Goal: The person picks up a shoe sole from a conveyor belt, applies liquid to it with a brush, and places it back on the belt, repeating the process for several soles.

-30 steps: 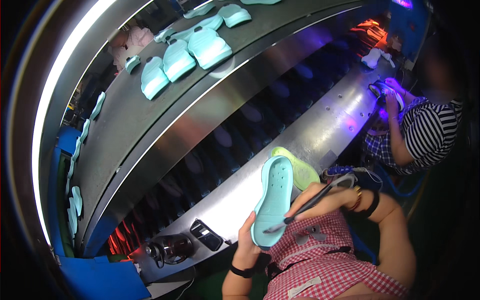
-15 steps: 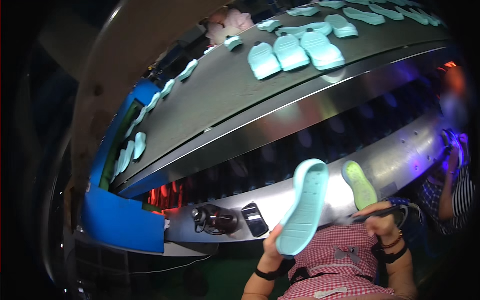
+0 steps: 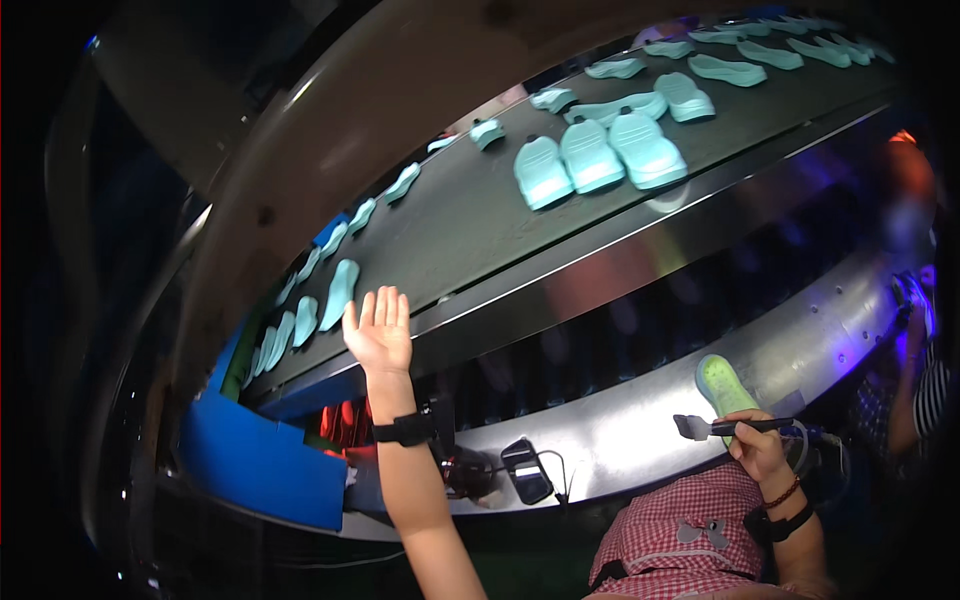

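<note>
My left hand (image 3: 380,332) is stretched out over the near edge of the dark conveyor belt (image 3: 440,240), palm showing and fingers straight, with nothing in it. Just beyond its thumb, a light blue shoe sole (image 3: 341,292) lies on the belt. Shorter blue sole pieces line up to its left. In my right hand (image 3: 762,448) is a brush (image 3: 700,427) with a dark handle and grey bristles, pointing left. A yellow-green sole (image 3: 727,388) rests on the curved metal ledge (image 3: 620,430) beside that hand, its lower end partly covered by the hand and brush.
Three blue soles (image 3: 592,160) stand side by side mid-belt, with several more toward the far right. A phone (image 3: 527,470) and a dark bottle (image 3: 468,470) sit on the ledge. Blue panels (image 3: 260,460) bound the left end. Another person's arm (image 3: 908,400) shows at right.
My left hand has let go of the blue sole, which now lies on the belt, and has moved up and left. The brush in my right hand now shows clearly, turned leftward.
</note>
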{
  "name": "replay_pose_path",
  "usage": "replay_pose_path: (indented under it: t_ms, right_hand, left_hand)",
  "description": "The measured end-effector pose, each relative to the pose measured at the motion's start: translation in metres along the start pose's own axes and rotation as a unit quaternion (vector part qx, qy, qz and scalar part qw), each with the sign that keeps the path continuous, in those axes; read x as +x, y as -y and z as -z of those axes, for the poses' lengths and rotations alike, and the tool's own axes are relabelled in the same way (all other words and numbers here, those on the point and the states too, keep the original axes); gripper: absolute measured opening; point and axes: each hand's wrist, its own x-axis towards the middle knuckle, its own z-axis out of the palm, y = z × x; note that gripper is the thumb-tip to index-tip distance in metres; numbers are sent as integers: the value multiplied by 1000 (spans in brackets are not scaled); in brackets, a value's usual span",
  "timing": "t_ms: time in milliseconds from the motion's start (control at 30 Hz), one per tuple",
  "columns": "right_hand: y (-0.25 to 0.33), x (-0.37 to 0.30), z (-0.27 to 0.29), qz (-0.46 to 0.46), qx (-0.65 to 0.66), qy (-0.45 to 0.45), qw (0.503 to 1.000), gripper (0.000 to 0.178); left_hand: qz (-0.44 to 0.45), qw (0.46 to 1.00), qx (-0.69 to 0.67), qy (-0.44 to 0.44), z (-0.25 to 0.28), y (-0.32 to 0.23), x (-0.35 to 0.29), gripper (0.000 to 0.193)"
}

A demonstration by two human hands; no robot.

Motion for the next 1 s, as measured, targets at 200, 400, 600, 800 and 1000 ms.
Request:
replay_pose_path:
  t_ms: [200, 400, 600, 800, 1000]
  right_hand:
    - [5, -1, 9, 10, -19, 0, 1000, 27]
    - [-1, -18, 23, 20, -5, -70, 997, 22]
    - [11, -15, 32, 43, 20, -181, 982, 19]
    - [16, -3, 43, 36, 2, -203, 978, 19]
    - [4, 10, 55, 30, 0, -215, 976, 20]
  left_hand:
    - [-53, 754, 619, 211, -101, 85, -33, 63]
    - [-134, 567, 774, 249, -129, 152, 3, 72]
    - [-193, 546, 775, 251, -119, 141, 12, 27]
    - [-160, 945, 255, 131, -25, 76, -91, 35]
    - [123, 930, 302, 171, 95, 94, -185, 56]
